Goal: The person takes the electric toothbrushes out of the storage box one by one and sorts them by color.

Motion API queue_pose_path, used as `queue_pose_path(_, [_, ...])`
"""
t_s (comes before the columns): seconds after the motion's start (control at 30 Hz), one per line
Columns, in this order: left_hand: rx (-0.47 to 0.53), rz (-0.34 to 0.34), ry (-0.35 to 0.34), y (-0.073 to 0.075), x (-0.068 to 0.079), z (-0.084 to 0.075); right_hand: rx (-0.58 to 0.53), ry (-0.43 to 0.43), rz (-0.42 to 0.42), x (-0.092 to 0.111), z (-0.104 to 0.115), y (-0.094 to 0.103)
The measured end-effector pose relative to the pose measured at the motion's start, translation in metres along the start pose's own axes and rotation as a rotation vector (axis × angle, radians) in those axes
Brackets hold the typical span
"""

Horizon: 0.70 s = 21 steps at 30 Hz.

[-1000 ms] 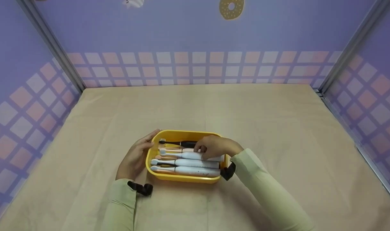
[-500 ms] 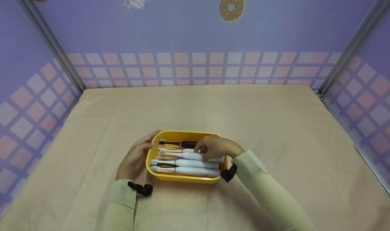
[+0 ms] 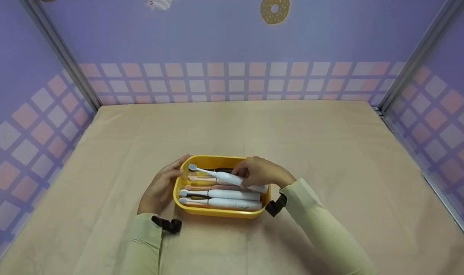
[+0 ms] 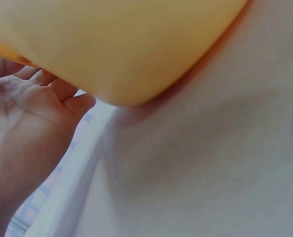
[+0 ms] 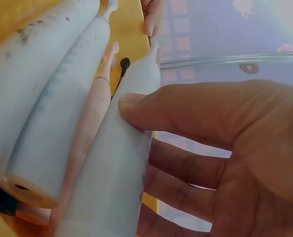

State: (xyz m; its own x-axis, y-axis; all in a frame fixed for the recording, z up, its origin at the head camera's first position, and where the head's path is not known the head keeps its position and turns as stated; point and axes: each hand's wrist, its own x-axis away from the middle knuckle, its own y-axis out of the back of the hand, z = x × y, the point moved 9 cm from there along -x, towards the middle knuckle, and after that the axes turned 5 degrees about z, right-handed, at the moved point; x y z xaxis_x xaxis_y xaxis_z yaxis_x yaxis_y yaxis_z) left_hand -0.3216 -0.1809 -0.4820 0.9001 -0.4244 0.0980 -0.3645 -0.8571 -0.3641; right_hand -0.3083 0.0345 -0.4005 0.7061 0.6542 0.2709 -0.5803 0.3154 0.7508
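A yellow plastic bin (image 3: 216, 214) on the cloth-covered table holds several electric toothbrushes in white, pink and black. My right hand (image 3: 264, 172) pinches a white electric toothbrush (image 3: 228, 178) by its handle, thumb on one side and fingers on the other. Its head end is tilted up over the black toothbrush (image 3: 223, 170), while the base end stays low by the bin's right end. My left hand (image 3: 163, 187) holds the bin's left end, thumb at the rim and fingers along the outer wall. Two white toothbrushes (image 3: 232, 204) lie in the front of the bin.
Beige cloth (image 3: 312, 133) covers the table around the bin. Purple panels with pink and white squares (image 3: 232, 78) stand at the back and both sides, joined by grey metal posts (image 3: 63, 53). Each wrist wears a black camera mount (image 3: 170, 225).
The white toothbrush in my right hand has been lifted and its head swung toward the back of the bin. The right hand shifted slightly right. My left hand and the bin have stayed put.
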Motion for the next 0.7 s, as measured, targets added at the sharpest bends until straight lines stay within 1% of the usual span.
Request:
queue_pose_path(0.13, [-0.006, 0.034, 0.002, -0.003, 0.001, -0.001, -0.014, 0.038, -0.026, 0.002, 0.001, 0.005])
queue_pose_path(0.27, [-0.055, 0.053, 0.002, -0.003, 0.002, -0.003, -0.061, 0.062, -0.063, 0.006, 0.002, 0.011])
queue_pose_path(0.4, [-0.11, 0.051, 0.007, -0.003, 0.002, -0.004, -0.11, 0.066, -0.109, 0.01, 0.0, 0.016])
queue_pose_path(0.57, [-0.172, 0.035, 0.002, 0.0, 0.001, -0.006, -0.164, 0.073, -0.208, 0.014, -0.005, 0.025])
queue_pose_path(0.7, [-0.189, 0.033, 0.017, -0.001, 0.002, -0.005, -0.206, 0.082, -0.288, 0.017, -0.011, 0.031])
